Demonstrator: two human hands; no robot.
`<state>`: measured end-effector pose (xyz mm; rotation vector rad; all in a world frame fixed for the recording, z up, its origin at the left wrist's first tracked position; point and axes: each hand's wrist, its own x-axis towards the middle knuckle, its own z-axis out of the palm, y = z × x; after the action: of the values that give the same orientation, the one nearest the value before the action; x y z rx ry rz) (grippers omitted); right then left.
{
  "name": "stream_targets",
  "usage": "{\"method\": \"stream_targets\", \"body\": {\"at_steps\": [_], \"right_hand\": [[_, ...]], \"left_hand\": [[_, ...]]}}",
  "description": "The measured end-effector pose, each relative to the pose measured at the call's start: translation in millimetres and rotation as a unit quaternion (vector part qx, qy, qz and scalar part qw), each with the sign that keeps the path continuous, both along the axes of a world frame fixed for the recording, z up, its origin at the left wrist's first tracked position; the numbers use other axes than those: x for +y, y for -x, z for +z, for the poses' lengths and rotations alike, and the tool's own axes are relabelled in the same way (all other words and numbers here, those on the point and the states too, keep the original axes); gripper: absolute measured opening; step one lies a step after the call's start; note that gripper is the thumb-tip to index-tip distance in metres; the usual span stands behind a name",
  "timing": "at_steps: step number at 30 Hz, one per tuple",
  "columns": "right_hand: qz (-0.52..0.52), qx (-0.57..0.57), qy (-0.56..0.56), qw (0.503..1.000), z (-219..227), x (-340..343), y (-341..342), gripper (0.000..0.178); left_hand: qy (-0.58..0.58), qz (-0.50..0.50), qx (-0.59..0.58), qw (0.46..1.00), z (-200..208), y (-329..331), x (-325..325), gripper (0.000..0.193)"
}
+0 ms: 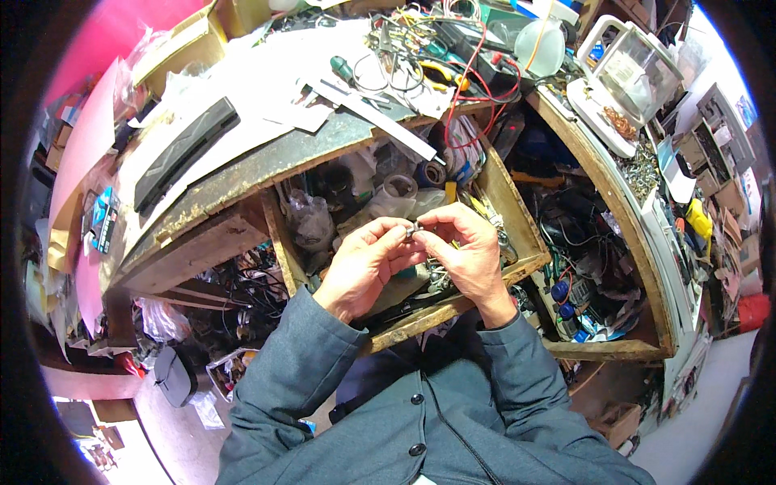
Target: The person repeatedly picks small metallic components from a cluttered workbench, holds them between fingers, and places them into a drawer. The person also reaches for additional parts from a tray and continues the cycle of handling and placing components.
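Both hands meet above an open wooden drawer (420,322), pinching a small dark metallic part (411,231) between their fingertips. It is too small to tell its kind. My left hand (368,263) grips it from the left, thumb and forefinger closed and the other fingers curled. From the right, my right hand (469,250) holds it between thumb and forefinger. Below them the drawer holds plastic bags (309,222), rolls of tape (399,187) and loose small parts, partly hidden by my hands.
On the bench beyond lie a white metal bar (380,119), a long black case (184,153), a green-handled screwdriver (341,68) and red test leads (461,101). A second drawer (606,351) full of wires stands open at the right. A clear-sided box (634,73) stands at the far right.
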<state>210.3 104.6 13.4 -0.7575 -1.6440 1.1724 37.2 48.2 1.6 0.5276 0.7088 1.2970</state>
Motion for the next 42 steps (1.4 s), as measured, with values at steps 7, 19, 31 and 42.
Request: {"method": "stream_targets", "body": {"at_steps": [7,19,31,42], "right_hand": [[0.015,0.005,0.008,1.000,-2.7,2.9,-4.9,0.017],[-0.051,-0.181,-0.058,0.980,12.5,2.6,0.5,0.033],[-0.017,-0.136,-0.057,0.989,12.9,-4.6,5.5,0.016],[0.012,-0.052,-0.093,0.994,9.1,1.5,-0.6,0.016]], "left_hand": [[0.000,-0.004,0.001,1.000,-1.4,0.3,-0.6,0.019],[0.029,-0.021,0.005,0.999,-4.8,2.5,0.4,0.020],[0.014,0.007,0.092,0.996,-3.8,1.5,1.0,0.021],[-0.018,0.034,0.112,0.993,-3.0,1.3,2.6,0.018]]}}
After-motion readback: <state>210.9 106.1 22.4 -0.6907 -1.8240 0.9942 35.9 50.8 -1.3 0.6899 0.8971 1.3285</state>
